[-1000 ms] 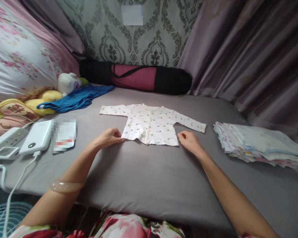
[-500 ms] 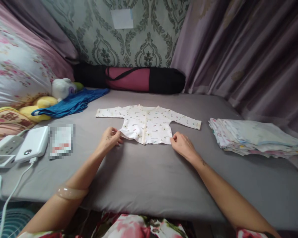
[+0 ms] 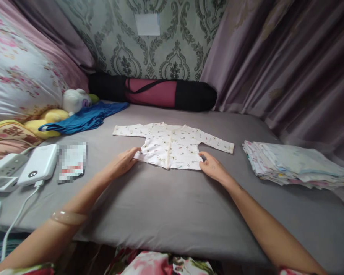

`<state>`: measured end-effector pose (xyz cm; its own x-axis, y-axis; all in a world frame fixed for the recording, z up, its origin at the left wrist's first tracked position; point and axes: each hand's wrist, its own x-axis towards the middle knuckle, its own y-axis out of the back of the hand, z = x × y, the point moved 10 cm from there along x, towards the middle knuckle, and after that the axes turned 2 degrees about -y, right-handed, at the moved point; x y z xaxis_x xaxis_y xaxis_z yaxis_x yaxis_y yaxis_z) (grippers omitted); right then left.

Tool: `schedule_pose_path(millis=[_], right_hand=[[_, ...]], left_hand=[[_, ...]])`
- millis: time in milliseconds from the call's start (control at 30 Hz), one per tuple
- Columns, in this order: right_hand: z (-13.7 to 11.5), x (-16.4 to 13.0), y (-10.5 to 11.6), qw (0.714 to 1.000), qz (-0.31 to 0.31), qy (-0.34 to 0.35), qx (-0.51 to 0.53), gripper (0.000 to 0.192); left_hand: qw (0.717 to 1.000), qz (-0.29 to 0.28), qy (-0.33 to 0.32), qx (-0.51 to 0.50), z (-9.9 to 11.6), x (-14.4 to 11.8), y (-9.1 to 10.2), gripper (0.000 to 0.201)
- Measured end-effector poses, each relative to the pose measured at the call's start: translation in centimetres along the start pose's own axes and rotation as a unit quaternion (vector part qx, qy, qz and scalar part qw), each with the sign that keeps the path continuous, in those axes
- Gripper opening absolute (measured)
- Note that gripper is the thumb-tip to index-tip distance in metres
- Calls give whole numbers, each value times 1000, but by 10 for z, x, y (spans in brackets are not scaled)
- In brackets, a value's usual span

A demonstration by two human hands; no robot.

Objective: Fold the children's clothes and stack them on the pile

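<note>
A small white baby shirt (image 3: 172,147) with a tiny print lies face up, its sleeves spread to both sides and its cream front edging running down the middle. My left hand (image 3: 124,163) rests at the shirt's lower left corner, fingers stretched out and touching the cloth. At the lower right corner is my right hand (image 3: 215,166), its thumb and forefinger apart at the side edge of the shirt. The hem lies fairly flat, with slight creases toward the left side.
On the right of the grey sheet (image 3: 172,206) lies a stack of folded baby clothes (image 3: 298,162). A power bank (image 3: 38,164), a power strip (image 3: 7,166) and a blurred packet (image 3: 71,162) are at left. Behind lie a blue cloth (image 3: 86,118) and a long black-and-maroon bag (image 3: 151,93).
My left fingers have let go of the raised hem corner and straightened; that corner now lies flatter. My right hand's pinch has loosened at the other corner. The view has shifted slightly.
</note>
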<state>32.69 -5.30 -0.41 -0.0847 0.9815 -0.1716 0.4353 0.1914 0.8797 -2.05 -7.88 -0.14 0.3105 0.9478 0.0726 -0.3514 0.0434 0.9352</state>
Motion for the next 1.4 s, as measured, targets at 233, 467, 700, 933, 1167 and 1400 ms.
schedule_pose_path(millis=[233,467,700,933,1167,1400], right_hand=[[-15,-17,6,985,-31,6,-170,47],[-68,6,7,971,20,64,-229,37],[-111,62,-45,983,37,118,-135,59],[-97,25,-60,973,-23,171,-151,63],[-106,-41,-49,956,-35,260,-129,49],[-140,-36,-40,954,24,296,-49,17]], left_hand=[[998,-36,-23,-49,7,-9,9,35],[998,53,-14,-8,11,24,37,44],[994,24,-81,73,59,77,-35,50],[987,-59,-60,134,54,64,-48,62],[979,-40,-183,78,99,28,-32,39],[980,-40,-193,-2,128,17,-27,24]])
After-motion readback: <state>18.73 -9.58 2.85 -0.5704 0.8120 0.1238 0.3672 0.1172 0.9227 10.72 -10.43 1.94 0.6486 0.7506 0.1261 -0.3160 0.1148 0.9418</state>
